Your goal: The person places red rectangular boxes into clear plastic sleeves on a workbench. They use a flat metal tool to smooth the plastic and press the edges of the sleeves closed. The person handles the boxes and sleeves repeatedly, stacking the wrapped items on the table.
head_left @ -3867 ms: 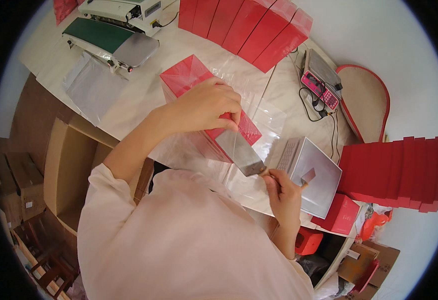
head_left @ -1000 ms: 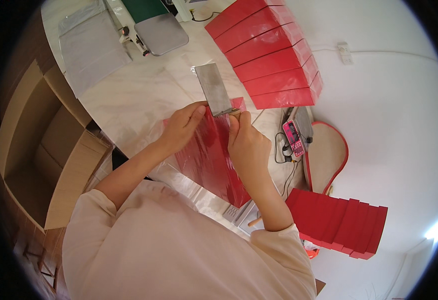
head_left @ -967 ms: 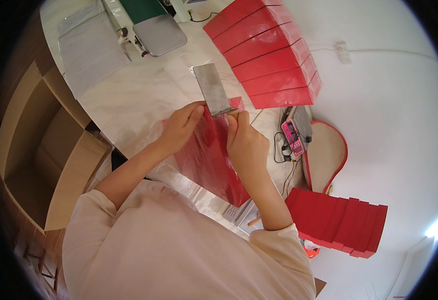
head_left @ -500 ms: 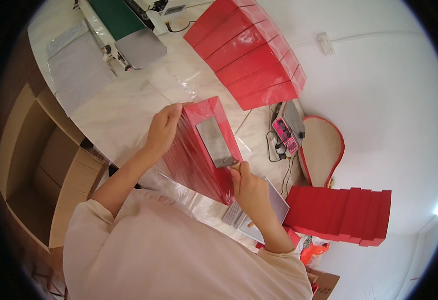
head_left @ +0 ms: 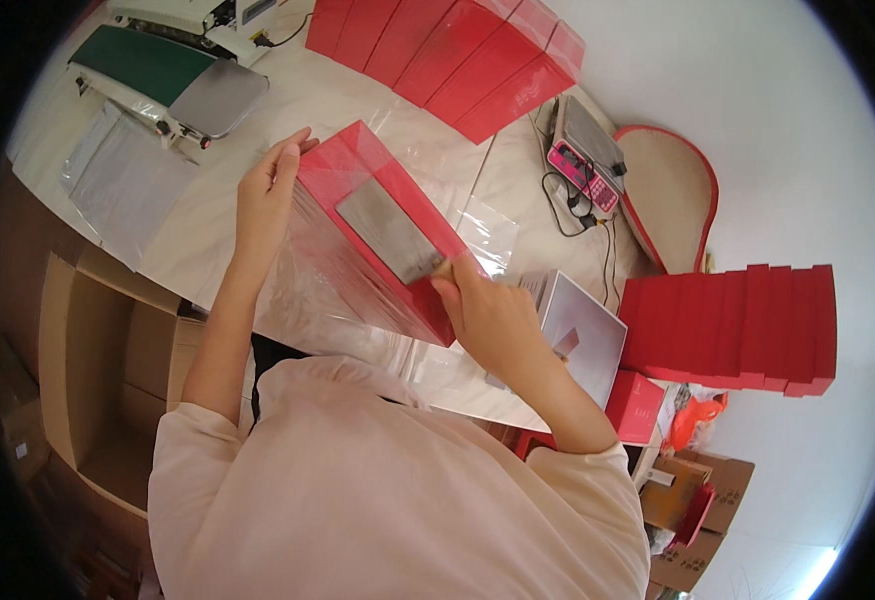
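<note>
A red box (head_left: 403,195) wrapped in clear film stands on the table before me, its film creased along the near side. My left hand (head_left: 270,190) grips its far left corner, fingers at the edge and thumb alongside. My right hand (head_left: 488,305) is closed round the short handle of a flat, rectangular grey metal blade (head_left: 383,228). That blade lies flat against the box's upward-facing red side; the handle is mostly hidden in my fist, so its exact kind is unclear.
Film-wrapped red boxes (head_left: 438,55) stand at the back. Left is a machine with a green belt (head_left: 148,62) and film sheets (head_left: 123,175); below, an open carton (head_left: 88,370). Right are a scale (head_left: 588,140), a silver-grey box (head_left: 583,335) and stacked red boxes (head_left: 728,330).
My view has shifted, so the surroundings sit differently in it. Both hands keep their hold, and the blade still lies on the red box, which appears farther left and higher.
</note>
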Motion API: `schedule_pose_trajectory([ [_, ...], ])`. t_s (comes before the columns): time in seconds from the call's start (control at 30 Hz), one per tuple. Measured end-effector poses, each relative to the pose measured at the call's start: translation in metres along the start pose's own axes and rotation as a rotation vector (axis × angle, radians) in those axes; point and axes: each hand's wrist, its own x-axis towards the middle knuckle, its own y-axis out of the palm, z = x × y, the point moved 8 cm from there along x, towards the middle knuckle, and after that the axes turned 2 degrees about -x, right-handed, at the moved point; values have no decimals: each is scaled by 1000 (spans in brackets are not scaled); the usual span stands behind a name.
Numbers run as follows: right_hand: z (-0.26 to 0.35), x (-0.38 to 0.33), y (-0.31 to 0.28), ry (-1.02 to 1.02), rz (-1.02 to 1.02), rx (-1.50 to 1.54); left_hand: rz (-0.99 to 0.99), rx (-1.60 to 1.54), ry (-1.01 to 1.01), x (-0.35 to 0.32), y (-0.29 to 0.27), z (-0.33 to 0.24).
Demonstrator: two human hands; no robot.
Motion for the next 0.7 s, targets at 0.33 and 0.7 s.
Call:
schedule_pose_trajectory([
  [0.33, -23, -77, -15, 56, -20, 38, -47, 303, 126, -3, 0, -19],
  [0.7, -35, -98, -8, 119, 21, 116, -42, 307, 112, -4, 0, -14],
])
